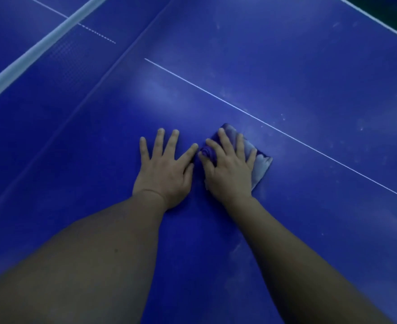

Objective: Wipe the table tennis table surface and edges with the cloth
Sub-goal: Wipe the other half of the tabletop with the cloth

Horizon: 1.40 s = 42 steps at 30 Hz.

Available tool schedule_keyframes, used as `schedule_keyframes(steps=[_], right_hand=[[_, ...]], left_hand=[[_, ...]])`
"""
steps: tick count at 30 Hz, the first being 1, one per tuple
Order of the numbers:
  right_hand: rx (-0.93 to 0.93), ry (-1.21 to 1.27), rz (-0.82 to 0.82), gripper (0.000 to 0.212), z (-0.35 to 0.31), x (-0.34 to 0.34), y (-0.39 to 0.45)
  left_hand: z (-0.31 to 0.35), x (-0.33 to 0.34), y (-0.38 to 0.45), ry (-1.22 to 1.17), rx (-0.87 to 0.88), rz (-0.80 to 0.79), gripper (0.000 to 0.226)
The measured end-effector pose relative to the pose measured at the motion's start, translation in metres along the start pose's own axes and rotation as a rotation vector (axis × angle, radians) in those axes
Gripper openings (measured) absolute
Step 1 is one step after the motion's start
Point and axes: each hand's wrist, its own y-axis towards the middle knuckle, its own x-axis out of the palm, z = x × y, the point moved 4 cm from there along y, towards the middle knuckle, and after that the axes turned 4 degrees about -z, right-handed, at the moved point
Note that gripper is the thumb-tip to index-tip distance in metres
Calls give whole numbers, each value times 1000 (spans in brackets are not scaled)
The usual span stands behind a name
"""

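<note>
Both forearms reach over the table point(286, 66), left hand point(163, 169) spread flat on bare surface and right hand point(228, 169) pressing the cloth point(261, 163) flat just beside it, so bunched cloth may skip the dusty smears beyond.

- Scene is reading dim, with a strong blue cast over everything.
- A soft pale sheen is sitting on the table point(286, 66) just beyond the left hand point(164, 169).
- Forearms nearest the camera are falling into shadow.
- Straight lines are bowing toward the frame edges; detail is looking soft throughout.
</note>
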Motion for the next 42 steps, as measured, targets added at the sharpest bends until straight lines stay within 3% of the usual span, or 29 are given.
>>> schedule_keyframes(steps=[4,8,11,15,20,23,27,36,38,42], right_hand=[[289,77,80,50,32,-4,-7],[108,40,48,59,3,6,-28],[77,80,39,53,-13,1,19],[179,76,77,49,3,-11,68],[446,132,145,51,35,-9,33],[347,86,96,53,9,3,12],[231,68,54,53,-4,-2,45],[596,164,126,51,86,-13,18],[570,193,138,50,83,-21,40],[256,106,96,45,63,-21,34]], left_hand=[[1,0,-1,-5,-5,-2,60],[2,-1,-1,-1,4,11,61],[2,-1,-2,3,2,11,60],[1,1,-2,10,0,14,59],[2,1,0,7,9,6,58],[2,1,-2,15,7,4,59],[1,0,-3,9,-3,-13,61],[2,-3,-5,0,2,-24,63],[2,-4,-4,1,0,-19,62],[3,-4,-5,-26,12,-6,57]])
